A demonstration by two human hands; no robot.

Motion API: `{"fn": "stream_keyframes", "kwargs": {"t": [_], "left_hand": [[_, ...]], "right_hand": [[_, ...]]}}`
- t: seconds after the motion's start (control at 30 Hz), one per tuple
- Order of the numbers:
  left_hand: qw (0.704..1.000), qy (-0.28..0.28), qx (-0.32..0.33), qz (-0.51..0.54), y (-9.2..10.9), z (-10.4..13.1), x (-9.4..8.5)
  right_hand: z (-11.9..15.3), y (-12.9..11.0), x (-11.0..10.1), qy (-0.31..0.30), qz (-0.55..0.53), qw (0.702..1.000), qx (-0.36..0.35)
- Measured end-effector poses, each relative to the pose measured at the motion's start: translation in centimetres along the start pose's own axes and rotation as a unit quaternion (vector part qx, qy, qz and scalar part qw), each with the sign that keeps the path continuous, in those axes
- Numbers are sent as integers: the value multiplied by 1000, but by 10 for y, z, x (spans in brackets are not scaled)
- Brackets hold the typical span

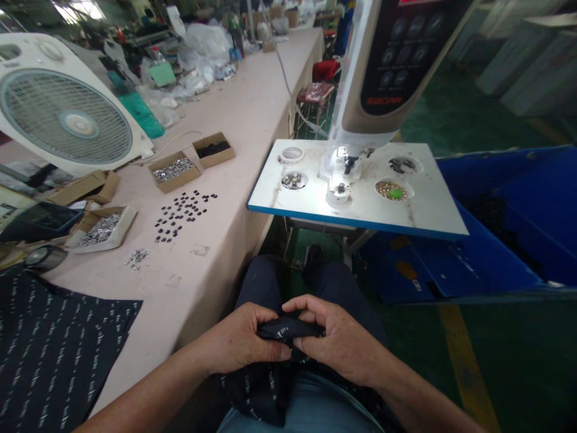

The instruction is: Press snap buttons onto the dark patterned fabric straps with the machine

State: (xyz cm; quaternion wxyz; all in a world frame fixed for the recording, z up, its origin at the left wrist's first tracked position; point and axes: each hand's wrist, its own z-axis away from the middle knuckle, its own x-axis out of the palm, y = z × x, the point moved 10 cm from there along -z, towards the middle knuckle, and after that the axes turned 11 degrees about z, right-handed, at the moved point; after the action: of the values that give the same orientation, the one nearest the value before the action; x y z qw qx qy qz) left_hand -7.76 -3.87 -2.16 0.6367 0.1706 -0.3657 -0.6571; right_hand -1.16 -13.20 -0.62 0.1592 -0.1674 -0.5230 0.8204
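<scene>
Over the lap, a piece of black fabric with small white print (256, 391) is bunched up, one folded edge raised between both hands. My left hand (243, 340) grips this fold from the left, thumb pressed on the near side. From the right, my right hand (331, 337) pinches the same fold, its index finger stretched along the top. Ahead of the hands stands a snap-fastening machine (387, 78), its lamp lighting the die (341, 187) on a white table (306, 207). The rest of the fabric hangs down onto the lap, partly hidden.
On the long table (202, 282) at left lie scattered black snap caps (180, 213), loose metal snap parts (137, 258), a box of silver parts (174, 171), a box of black parts (213, 149), printed black fabric (58, 355) and a fan (72, 114). A blue bin (505, 258) stands at right.
</scene>
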Motion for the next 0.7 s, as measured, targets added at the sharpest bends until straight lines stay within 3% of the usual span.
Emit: {"fn": "stream_keyframes", "kwargs": {"t": [0.47,0.7], "left_hand": [[999,10,-15,46,-5,-6,3],[992,14,49,117,-7,-20,5]], "right_hand": [[-6,19,4,-26,-102,994,37],[-16,25,-1,-97,-78,992,-10]]}}
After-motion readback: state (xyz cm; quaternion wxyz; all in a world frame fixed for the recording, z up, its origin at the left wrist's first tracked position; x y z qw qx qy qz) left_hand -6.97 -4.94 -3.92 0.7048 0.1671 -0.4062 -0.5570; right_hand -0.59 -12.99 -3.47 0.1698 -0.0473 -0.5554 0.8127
